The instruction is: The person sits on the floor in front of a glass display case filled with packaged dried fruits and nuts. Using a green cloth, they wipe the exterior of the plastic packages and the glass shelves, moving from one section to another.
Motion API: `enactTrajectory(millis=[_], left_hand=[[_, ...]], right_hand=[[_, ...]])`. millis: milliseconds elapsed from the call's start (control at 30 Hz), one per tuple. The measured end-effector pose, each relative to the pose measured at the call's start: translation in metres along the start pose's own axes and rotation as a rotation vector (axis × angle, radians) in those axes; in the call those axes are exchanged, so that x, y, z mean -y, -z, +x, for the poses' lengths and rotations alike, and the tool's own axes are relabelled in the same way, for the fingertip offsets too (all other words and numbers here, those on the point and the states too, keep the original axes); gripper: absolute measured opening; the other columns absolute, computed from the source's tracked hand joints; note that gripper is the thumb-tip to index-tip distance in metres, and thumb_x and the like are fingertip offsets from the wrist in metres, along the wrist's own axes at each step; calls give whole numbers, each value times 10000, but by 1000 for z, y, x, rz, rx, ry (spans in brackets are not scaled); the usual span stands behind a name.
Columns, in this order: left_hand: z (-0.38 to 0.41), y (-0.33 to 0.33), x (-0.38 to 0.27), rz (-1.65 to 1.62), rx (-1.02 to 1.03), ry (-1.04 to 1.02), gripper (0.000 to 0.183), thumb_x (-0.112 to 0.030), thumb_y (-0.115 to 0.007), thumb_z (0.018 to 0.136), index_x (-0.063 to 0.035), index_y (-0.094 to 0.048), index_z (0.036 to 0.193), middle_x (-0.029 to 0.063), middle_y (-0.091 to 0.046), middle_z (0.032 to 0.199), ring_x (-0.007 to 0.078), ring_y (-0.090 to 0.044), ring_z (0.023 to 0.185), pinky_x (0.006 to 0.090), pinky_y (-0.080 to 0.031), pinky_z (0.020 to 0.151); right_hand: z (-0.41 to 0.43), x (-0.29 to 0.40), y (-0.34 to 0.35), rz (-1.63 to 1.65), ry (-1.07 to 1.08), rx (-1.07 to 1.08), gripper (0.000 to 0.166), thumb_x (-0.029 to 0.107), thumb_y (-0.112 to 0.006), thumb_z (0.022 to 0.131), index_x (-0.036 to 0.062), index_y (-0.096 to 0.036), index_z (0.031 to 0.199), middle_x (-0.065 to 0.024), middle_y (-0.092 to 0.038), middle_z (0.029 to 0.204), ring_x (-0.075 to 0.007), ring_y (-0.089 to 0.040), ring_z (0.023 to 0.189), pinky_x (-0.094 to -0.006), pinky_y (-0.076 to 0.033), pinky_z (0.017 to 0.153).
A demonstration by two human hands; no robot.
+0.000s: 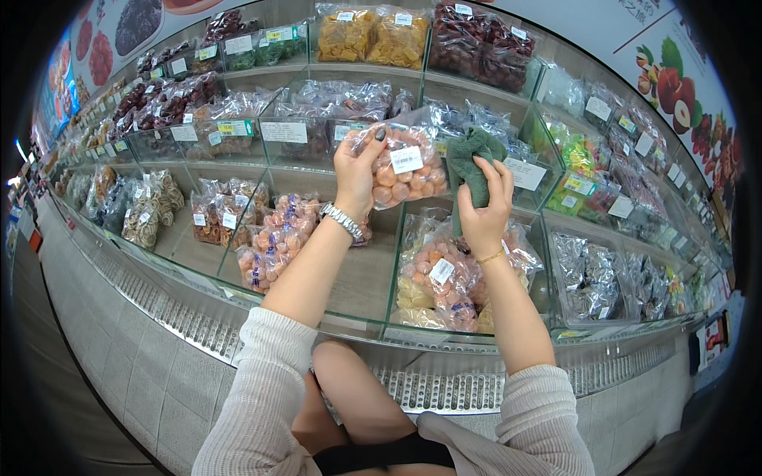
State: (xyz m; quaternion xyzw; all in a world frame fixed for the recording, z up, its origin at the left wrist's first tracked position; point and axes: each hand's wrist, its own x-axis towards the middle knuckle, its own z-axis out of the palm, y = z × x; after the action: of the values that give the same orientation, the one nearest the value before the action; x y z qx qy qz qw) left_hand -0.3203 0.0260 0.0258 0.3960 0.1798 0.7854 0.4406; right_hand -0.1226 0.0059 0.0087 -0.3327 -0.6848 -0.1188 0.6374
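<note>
My left hand grips a clear plastic bag of round orange candies or dried fruit by its left side. A white printed label faces me on the bag. In my right hand is a bunched green cloth, held close to the bag's right edge. Both hands are raised over the lower bins of a tiered glass-walled display shelf. Beneath my right hand lie bags of pink-orange round pieces. More such bags lean in the bin below my left forearm.
Glass dividers stand upright between the bins. Bagged yellow slices and dark red dried fruit fill upper tiers. At the right, a clear tray holds silvery packets. A perforated metal strip runs along the shelf's base.
</note>
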Motion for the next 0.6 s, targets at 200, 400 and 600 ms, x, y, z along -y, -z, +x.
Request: enactTrajectory(millis=[200,400,600], left_hand=[[-10,27,-20,74,108,46,94,-38,-629,874,-51,-562,937,39,-641,935,85,-623,822,237,-535,708],[-21,76,-28,377,227,133,115,-14,-633,859,-54,-527,879,51,-657,954,92,-620,836,238,-524,706],[-31,107,-8,728,349,186,109,-69,-646,868,-36,-561,928,36,-663,926,73,-598,826,244,-490,719]], right_hand=[[1,-2,4,7,-26,-10,404,30,-637,719,72,-608,1119,-149,-504,1121,-341,-500,1038,-409,-406,914],[-1,2,-2,36,0,-2,411,24,-640,713,77,-613,1120,-147,-509,1124,-328,-511,1029,-396,-422,897],[-2,1,-2,48,12,32,414,24,-641,713,77,-612,1123,-144,-510,1118,-319,-511,1009,-393,-428,884]])
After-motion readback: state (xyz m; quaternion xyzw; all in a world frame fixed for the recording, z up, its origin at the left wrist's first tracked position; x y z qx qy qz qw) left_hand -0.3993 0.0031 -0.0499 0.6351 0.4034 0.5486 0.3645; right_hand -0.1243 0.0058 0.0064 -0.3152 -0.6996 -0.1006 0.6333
